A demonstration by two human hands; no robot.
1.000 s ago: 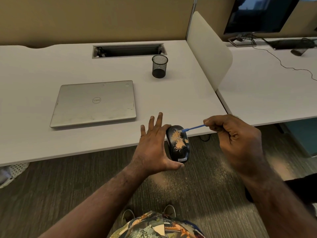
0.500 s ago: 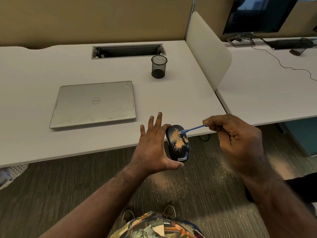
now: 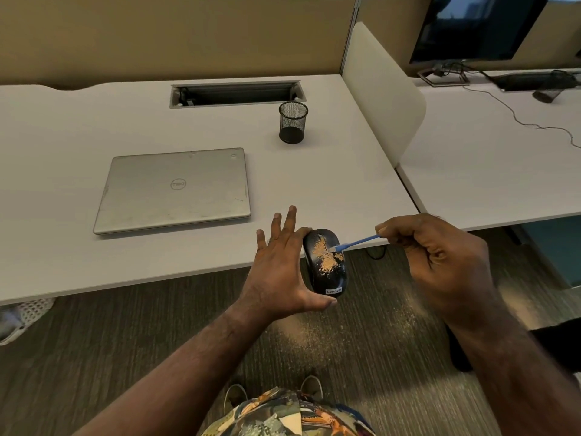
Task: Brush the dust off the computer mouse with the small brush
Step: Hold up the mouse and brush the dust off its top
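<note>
**Brush tip on the dusty mouse, just off the counter edge**

Here we are: the left hand (image 3: 276, 272) has the computer mouse (image 3: 325, 262) held up in the air, just past the near edge of the counter (image 3: 330, 184) and over the carpet. The thumb is hooked under the near end, the forefinger curls over the far end, and the other fingers are splayed straight behind it. So it's clamped end to end, with the orange dust (image 3: 327, 258) facing up at us.

The mouse's long axis runs away from the person, logo end nearest. The right hand (image 3: 446, 262) sits to its right, fingers curled tight on the small brush (image 3: 358, 242), whose blue handle reaches leftward across that axis. The brush head is touching the upper right of the dust patch. The right hand does the work; I'd say any stroke has to sweep across or down the back of the mouse from there.

Against half a second ago, the brush tip has slid a touch further in over the dust. The left hand's hold looks the same, and most of the dust is still sitting there.

A closed laptop (image 3: 176, 190) and a mesh pen cup (image 3: 293, 122) sit on the counter, well apart from the action.
</note>
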